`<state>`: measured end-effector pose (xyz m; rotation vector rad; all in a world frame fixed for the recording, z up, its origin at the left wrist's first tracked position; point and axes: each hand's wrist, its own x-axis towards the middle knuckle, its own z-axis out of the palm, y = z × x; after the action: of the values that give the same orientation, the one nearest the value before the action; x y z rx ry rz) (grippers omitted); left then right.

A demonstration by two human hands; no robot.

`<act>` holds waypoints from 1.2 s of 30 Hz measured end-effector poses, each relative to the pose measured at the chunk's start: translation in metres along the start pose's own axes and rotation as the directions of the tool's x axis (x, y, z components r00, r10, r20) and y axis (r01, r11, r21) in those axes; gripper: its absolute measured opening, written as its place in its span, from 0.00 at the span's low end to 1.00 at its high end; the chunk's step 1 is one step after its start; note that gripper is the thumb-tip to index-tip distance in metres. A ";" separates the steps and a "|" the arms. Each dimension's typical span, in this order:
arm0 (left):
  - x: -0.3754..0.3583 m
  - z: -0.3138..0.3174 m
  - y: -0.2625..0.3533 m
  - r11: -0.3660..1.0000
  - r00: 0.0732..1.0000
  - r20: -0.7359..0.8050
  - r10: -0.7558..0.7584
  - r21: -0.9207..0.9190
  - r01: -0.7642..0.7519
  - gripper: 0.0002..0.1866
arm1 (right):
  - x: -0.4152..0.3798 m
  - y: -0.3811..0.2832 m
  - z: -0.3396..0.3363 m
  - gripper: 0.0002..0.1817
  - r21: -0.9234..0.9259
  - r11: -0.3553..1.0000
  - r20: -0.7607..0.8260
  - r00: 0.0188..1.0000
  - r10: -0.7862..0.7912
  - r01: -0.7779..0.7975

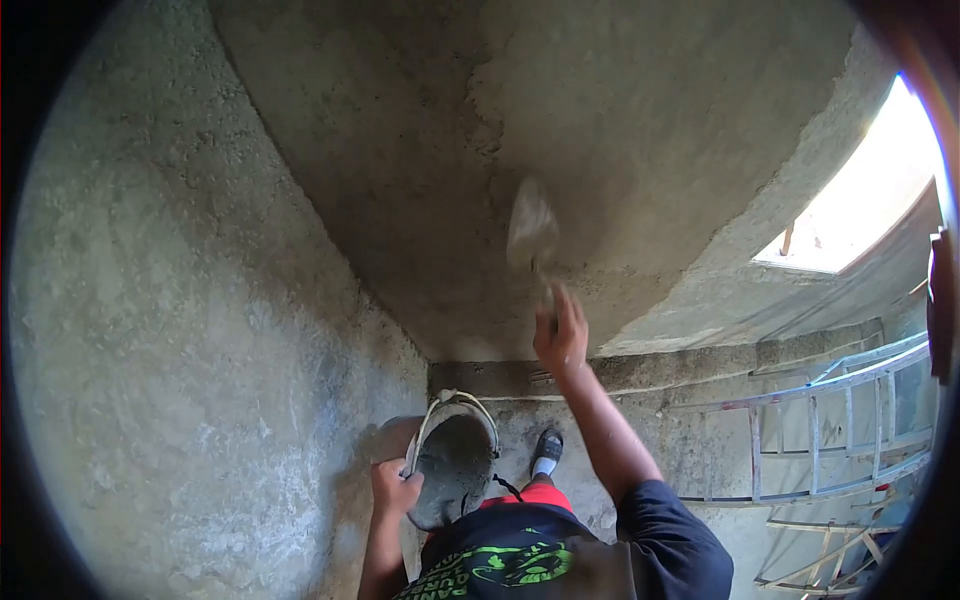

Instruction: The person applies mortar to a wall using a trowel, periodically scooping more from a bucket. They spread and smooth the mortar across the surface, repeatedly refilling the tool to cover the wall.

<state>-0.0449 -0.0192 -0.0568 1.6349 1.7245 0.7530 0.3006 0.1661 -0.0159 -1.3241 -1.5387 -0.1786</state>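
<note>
My right hand point(562, 330) is closed round the handle of a trowel point(533, 225). The trowel's pointed blade, slightly smeared by motion, is raised in front of the plastered wall point(640, 140). Low on the left, my left hand point(396, 487) grips the rim of a bucket point(490, 425) at its left side. Grey wet mortar point(455, 465) lies inside the bucket, which is tilted close against my body. A pale bail handle point(445, 396) arches over the bucket's far edge.
A rough grey wall point(200, 350) rises close on the left and meets the plastered wall in a corner. A metal ladder point(815, 440) lies at the right, with a wooden frame point(825, 560) below it. Light enters through an opening point(860, 190) at upper right. My sandalled foot point(547, 450) stands on the floor.
</note>
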 end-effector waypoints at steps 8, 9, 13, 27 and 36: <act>-0.007 0.000 0.001 0.999 0.999 0.018 0.034 0.003 -0.034 0.14 | 0.000 0.030 0.035 0.26 -0.196 0.981 0.289 0.956 0.055 0.003; -0.009 0.000 0.001 0.999 0.999 0.010 0.042 -0.001 -0.042 0.14 | -0.015 0.034 0.036 0.25 -0.196 0.979 0.367 0.930 0.028 0.049; -0.013 -0.003 0.001 0.999 0.999 -0.026 0.046 -0.008 -0.046 0.14 | -0.021 0.005 0.032 0.27 -0.135 0.990 0.394 0.919 0.016 0.041; -0.019 -0.010 -0.020 0.999 0.998 -0.051 -0.036 -0.019 0.035 0.14 | 0.033 -0.031 0.078 0.32 -0.156 0.970 0.202 0.955 0.219 -0.189; -0.021 -0.015 -0.023 0.999 0.998 -0.049 -0.041 -0.010 0.040 0.14 | -0.119 0.021 0.053 0.29 -0.180 0.947 0.593 0.738 0.321 -0.267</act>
<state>-0.0707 -0.0412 -0.0639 1.5832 1.7812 0.7868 0.2671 0.1344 -0.1395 -1.7888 -1.8319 0.4500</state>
